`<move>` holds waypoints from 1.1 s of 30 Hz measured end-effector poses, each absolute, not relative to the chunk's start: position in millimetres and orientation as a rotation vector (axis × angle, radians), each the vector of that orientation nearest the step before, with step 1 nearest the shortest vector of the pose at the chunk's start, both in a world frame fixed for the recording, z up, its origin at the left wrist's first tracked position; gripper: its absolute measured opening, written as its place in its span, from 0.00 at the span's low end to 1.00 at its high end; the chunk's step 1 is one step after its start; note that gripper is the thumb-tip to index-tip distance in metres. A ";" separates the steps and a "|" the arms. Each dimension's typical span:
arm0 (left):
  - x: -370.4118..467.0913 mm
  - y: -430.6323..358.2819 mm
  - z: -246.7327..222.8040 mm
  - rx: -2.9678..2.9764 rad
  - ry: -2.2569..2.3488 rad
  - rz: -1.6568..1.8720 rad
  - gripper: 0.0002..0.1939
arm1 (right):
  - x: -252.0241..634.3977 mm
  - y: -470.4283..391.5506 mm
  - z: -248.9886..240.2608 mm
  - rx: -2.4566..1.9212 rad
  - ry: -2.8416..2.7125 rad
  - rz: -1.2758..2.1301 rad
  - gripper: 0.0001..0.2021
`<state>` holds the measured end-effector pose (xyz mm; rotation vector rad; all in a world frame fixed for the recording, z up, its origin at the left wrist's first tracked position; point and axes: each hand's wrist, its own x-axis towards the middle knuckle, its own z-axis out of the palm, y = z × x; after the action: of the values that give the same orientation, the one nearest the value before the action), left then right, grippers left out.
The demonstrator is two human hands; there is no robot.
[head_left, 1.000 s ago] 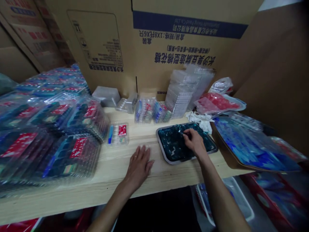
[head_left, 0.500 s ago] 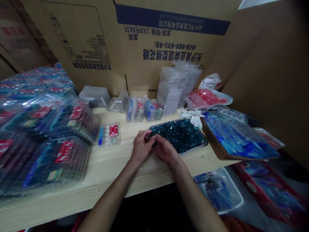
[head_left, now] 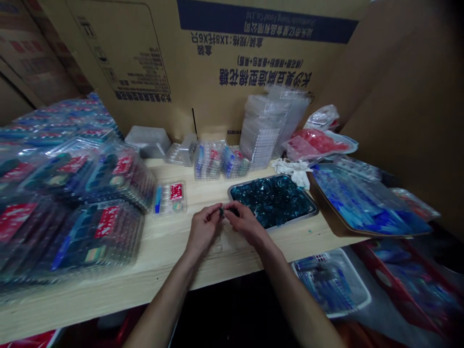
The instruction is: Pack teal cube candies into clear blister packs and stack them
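Observation:
Over the table's middle, my left hand (head_left: pixel 203 226) and my right hand (head_left: pixel 245 221) meet fingertip to fingertip. Both pinch a small dark green piece (head_left: pixel 222 211), mostly covered by the fingers; its exact kind does not show. Right beside my right hand lies a shallow metal-looking tray (head_left: pixel 314 212) heaped with glossy dark teal, jelly-like pieces (head_left: pixel 273 197). A faint clear plastic piece (head_left: pixel 218 243) sits on the table beneath my hands. To the left of them is a clear blister pack (head_left: pixel 168 198) holding a blue strip and a red packet.
Filled clear packs (head_left: pixel 112 232) stand stacked on the left. At the back are empty clear trays (head_left: pixel 263 128), small filled packs (head_left: pixel 208 159) and a bag of red pieces (head_left: pixel 315 142). A cardboard box (head_left: pixel 362 212) of blue packets is right; a white basket (head_left: pixel 329 282) sits lower.
My hands have moved slightly left and away from the teal tray, with the dark green piece now at their fingertips. The whole view has shifted a little.

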<state>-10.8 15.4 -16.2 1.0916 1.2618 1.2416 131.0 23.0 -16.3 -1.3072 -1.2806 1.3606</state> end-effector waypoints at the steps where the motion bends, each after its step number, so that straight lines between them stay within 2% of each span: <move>1: -12.3 11.6 -17.7 1.178 1.300 1.239 0.16 | 128.6 22.3 -16.1 -1.396 -1.397 1.223 0.09; 4: -16.5 -0.7 -19.9 1.296 1.380 1.227 0.16 | 123.8 17.9 -16.1 -1.532 -1.685 0.932 0.04; 7: -21.3 -11.3 -19.8 1.045 1.272 1.187 0.17 | 122.1 9.9 -18.1 -1.520 -1.837 0.790 0.05; 10: -30.1 -15.4 -20.9 0.731 1.121 1.169 0.17 | 121.4 2.2 -23.8 -1.443 -1.883 0.803 0.06; 13: -47.3 -10.0 -25.1 0.690 1.152 1.206 0.19 | 120.4 -3.5 -32.5 -1.448 -1.853 0.872 0.08; 16: -68.4 3.9 -30.1 0.927 1.334 1.247 0.19 | 117.8 -8.9 -39.8 -1.559 -1.837 0.797 0.08; 19: -79.6 22.2 -32.7 1.315 1.490 1.210 0.12 | 113.2 -13.5 -42.1 -1.589 -1.911 0.720 0.07; 22: -73.7 39.3 -34.2 1.684 1.451 1.160 0.08 | 108.4 -14.8 -40.1 -1.611 -1.963 0.690 0.07; 29: -54.1 54.5 -41.1 2.192 1.289 0.855 0.17 | 104.1 -11.2 -36.3 -1.701 -1.986 0.701 0.08; 33: -61.1 51.7 -44.4 2.177 1.345 0.891 0.12 | 103.4 -10.5 -34.5 -1.739 -1.993 0.711 0.08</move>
<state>-61.1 51.7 -44.4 2.1767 1.3447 0.8914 103.4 -10.5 -34.5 -1.7386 -1.9934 0.7114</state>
